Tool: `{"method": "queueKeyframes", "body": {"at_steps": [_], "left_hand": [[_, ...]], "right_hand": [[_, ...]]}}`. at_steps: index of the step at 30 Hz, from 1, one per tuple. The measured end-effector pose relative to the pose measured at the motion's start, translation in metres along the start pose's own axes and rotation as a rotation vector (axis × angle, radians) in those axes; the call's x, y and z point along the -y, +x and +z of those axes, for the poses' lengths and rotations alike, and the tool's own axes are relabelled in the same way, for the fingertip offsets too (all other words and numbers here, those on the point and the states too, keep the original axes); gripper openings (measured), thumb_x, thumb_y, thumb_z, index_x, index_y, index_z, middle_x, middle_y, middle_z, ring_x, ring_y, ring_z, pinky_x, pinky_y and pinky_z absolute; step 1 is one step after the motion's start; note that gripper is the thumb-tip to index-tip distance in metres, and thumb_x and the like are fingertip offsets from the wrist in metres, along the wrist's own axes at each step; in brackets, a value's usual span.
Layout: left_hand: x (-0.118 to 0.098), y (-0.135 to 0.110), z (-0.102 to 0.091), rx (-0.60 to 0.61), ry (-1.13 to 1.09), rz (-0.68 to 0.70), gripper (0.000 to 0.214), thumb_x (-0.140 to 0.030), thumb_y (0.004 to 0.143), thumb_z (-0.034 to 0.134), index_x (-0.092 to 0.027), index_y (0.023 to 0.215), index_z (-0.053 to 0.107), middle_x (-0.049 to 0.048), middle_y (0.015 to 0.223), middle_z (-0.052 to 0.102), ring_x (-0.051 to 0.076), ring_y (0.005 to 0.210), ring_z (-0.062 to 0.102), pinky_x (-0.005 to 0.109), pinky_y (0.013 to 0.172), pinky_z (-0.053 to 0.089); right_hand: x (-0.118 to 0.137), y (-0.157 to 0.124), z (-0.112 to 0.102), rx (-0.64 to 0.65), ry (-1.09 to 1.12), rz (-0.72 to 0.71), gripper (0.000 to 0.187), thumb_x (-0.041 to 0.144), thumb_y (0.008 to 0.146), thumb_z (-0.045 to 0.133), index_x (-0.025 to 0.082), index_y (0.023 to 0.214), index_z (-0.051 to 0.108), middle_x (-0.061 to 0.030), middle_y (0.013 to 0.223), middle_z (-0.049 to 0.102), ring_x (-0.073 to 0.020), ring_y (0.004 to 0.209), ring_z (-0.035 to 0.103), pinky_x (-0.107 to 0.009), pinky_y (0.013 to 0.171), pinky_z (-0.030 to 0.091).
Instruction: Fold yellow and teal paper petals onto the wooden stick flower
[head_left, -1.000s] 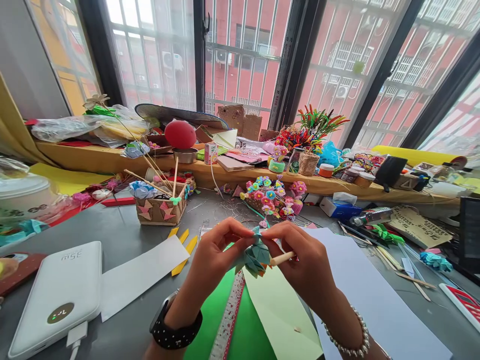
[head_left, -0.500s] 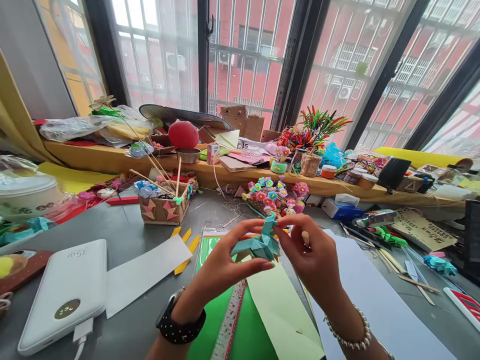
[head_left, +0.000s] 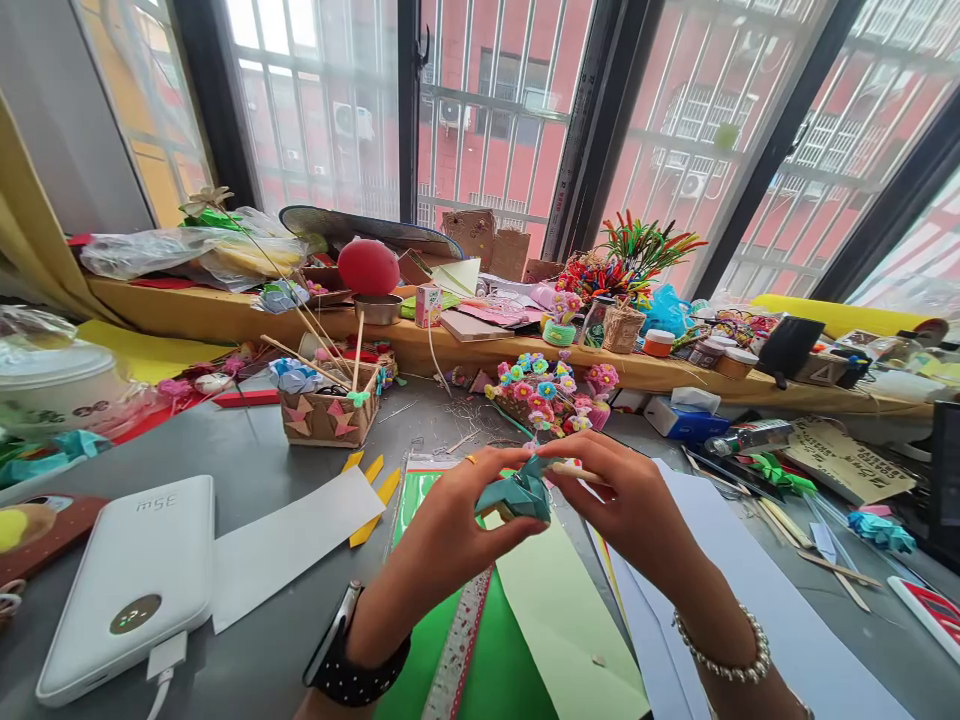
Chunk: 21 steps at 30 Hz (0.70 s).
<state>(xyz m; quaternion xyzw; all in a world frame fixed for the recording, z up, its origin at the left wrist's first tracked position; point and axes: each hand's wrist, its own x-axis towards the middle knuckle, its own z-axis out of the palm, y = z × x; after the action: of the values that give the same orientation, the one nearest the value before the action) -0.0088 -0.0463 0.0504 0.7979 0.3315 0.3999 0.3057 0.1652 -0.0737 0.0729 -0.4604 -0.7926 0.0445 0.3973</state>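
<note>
A teal folded-paper flower [head_left: 517, 497] is held up over the middle of the desk. My left hand [head_left: 450, 510] grips it from the left, with the thumb below and the fingers above; part of the paper hides behind them. My right hand [head_left: 626, 495] is closed around a short pale wooden stick [head_left: 579, 470], whose left end meets the upper right of the paper. Beneath both hands lie a pale green paper sheet [head_left: 566, 610], a patterned ruler [head_left: 459, 640] and a bright green sheet [head_left: 420, 610].
A white power bank [head_left: 131, 580] with a cable lies at left, beside a white paper strip [head_left: 300, 540]. Behind stand a cardboard box [head_left: 330, 415] and a flower bunch [head_left: 540, 390]. White sheets [head_left: 720, 570] and loose sticks [head_left: 780, 535] lie at right.
The right hand has turned, and the stick that pointed toward me now lies sideways against the paper. The flap it pinched upright before is now folded down toward the flower.
</note>
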Motion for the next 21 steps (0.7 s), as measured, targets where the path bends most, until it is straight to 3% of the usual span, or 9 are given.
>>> {"method": "queueKeyframes", "body": {"at_steps": [9,15,21], "left_hand": [[-0.003,0.0,0.0,0.041,0.111,-0.059,0.042,-0.024,0.068,0.064,-0.022,0.109,0.053,0.0025,0.105,0.061,0.02,0.096,0.056,0.032,0.082,0.042],[-0.003,0.001,0.0,0.039,0.132,-0.1,0.041,-0.024,0.069,0.063,-0.021,0.109,0.054,0.0037,0.108,0.061,0.022,0.099,0.055,0.032,0.083,0.041],[-0.004,0.002,0.002,0.039,0.157,-0.11,0.04,-0.025,0.069,0.061,-0.02,0.108,0.054,0.0048,0.107,0.061,0.023,0.098,0.055,0.034,0.082,0.041]], "right_hand": [[-0.002,0.001,0.005,-0.038,-0.06,0.014,0.015,0.014,0.077,0.055,0.021,0.087,0.062,0.0008,0.076,0.066,-0.0111,0.06,0.057,-0.019,0.051,0.041],[-0.002,0.001,0.01,-0.08,-0.115,0.033,0.014,0.013,0.074,0.056,0.021,0.083,0.064,0.0023,0.072,0.067,-0.0081,0.043,0.048,-0.02,0.045,0.037],[-0.002,0.002,0.01,-0.071,-0.089,0.06,0.016,0.01,0.073,0.056,0.021,0.081,0.065,0.0034,0.07,0.068,-0.0078,0.045,0.05,-0.018,0.048,0.04]]}}
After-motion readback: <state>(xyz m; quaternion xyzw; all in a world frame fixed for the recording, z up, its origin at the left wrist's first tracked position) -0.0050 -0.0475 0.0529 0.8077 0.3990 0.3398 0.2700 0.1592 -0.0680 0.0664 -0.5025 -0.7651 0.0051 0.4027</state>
